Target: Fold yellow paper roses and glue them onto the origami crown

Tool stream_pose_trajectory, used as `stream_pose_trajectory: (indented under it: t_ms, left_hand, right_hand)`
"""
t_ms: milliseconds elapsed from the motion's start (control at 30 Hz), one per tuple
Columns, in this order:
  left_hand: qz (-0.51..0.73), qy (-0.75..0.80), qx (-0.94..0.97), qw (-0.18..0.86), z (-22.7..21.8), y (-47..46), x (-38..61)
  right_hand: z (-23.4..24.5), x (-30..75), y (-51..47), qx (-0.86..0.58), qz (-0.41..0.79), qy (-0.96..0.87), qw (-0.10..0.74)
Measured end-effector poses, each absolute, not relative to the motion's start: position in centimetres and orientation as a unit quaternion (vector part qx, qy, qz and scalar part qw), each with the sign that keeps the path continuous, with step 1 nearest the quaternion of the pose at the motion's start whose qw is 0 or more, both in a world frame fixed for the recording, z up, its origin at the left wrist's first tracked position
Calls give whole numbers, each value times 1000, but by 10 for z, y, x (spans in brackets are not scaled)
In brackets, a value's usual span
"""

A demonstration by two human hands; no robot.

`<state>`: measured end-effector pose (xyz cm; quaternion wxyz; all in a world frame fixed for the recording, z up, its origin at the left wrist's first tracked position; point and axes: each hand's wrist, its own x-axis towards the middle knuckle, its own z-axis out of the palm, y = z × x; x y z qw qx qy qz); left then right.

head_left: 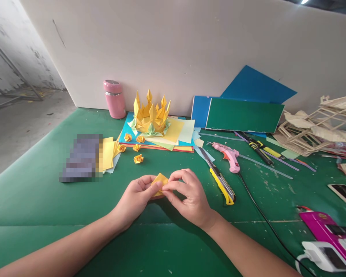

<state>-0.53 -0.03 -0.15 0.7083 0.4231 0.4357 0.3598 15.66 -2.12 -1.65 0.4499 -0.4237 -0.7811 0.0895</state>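
Both my hands meet over the green table (40, 200), pinching a small piece of folded yellow paper (160, 180) between them. My left hand (137, 198) grips its left side with thumb and fingers closed. From the right, my right hand (187, 196) pinches the paper's edge, fingers curled. Several small yellow paper roses (138, 158) lie just beyond my hands. Behind them stands a yellow paper crown (150, 114) on a stack of coloured sheets (178, 134).
A pink bottle (114, 98) stands by the back wall. A yellow utility knife (222, 184), a pink glue gun (229, 154) with its black cord, blue and green boards (243, 114), wooden stick models (314, 127), a magenta device (325, 231) and yellow sheets (107, 153) surround my hands.
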Motion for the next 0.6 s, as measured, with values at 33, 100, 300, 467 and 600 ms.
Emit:
stream_pose_trajectory:
  t_ms: [33,100,300,467,600]
  left_hand:
    - [360,436,423,708,-2,0,-5]
    - [362,432,420,711,-3,-1,-5]
    - [359,414,410,729,-1,-2,-3]
    - [357,415,405,732,0,-3,-3]
    - [357,413,407,732,0,-3,-3]
  right_hand:
    - [-17,155,-21,-429,106,-774,454]
    - [-18,154,-22,-440,131,-759,461]
    - [-21,151,-21,-463,170,-731,472]
    - [-21,151,-20,-469,191,-716,480]
    - [-21,151,-20,-469,208,-707,486]
